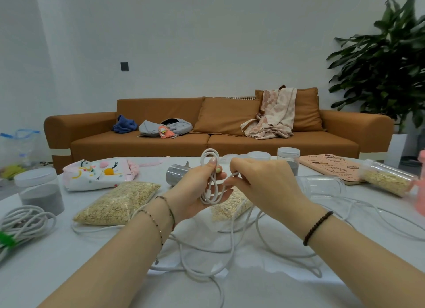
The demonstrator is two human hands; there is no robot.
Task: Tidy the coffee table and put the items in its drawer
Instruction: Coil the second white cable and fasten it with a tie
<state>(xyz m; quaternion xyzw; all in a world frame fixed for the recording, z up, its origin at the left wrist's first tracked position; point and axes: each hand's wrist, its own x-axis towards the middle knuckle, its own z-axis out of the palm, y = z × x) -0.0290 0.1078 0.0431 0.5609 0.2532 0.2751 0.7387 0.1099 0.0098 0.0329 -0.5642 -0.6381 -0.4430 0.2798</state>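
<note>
A long white cable [208,253] sprawls in loose loops over the white coffee table [69,273] in front of me. My left hand [197,192] is raised palm up over the table's middle and grips a small coil of that cable, with a loop sticking up above the fingers. My right hand [259,181] sits just to the right of it, pinching a strand of the same cable that runs into the coil. The rest of the cable trails down from both hands onto the table. No drawer is in view.
Two clear bags of oats [117,203] lie behind my hands. A grey-filled jar [40,190] and a second bundled cable [23,225] are at the left, a patterned pouch [99,173] beyond. Clear jars [322,186], an oat jar [386,179] and a pink board [331,167] are on the right. A brown sofa [218,126] stands behind.
</note>
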